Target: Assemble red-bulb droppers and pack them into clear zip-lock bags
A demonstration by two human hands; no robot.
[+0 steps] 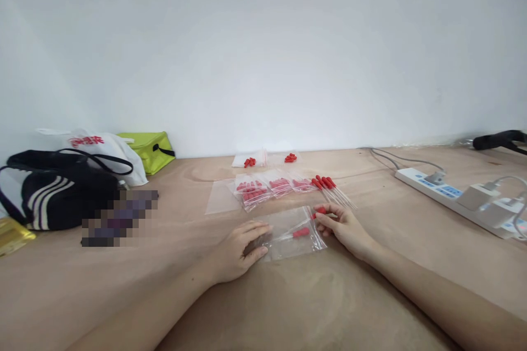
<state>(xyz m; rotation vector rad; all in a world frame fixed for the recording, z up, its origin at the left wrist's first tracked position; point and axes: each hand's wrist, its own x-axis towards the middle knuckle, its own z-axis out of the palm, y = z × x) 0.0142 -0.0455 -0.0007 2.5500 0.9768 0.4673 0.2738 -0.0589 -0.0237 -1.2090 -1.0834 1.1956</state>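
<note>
A clear zip-lock bag (284, 247) lies flat on the table in front of me, its zip edge to the right. Inside it rests a dropper with a red bulb (301, 233), its thin stem pointing left. My left hand (242, 247) is closed on the bag's left end, thumb below and fingers above. At the zip edge, my right hand (340, 225) pinches the red bulb of another dropper (319, 210), whose pale stem reaches into the bag. Several more red-bulbed droppers (329, 186) lie side by side just beyond my right hand.
Filled zip bags of red bulbs (255, 194) lie behind the work, beside a flat clear bag (222, 197). Loose red pieces (290, 158) sit farther back. A power strip (453, 200) with plugs is right; a black bag (69, 192) and green bag (152, 151) stand left.
</note>
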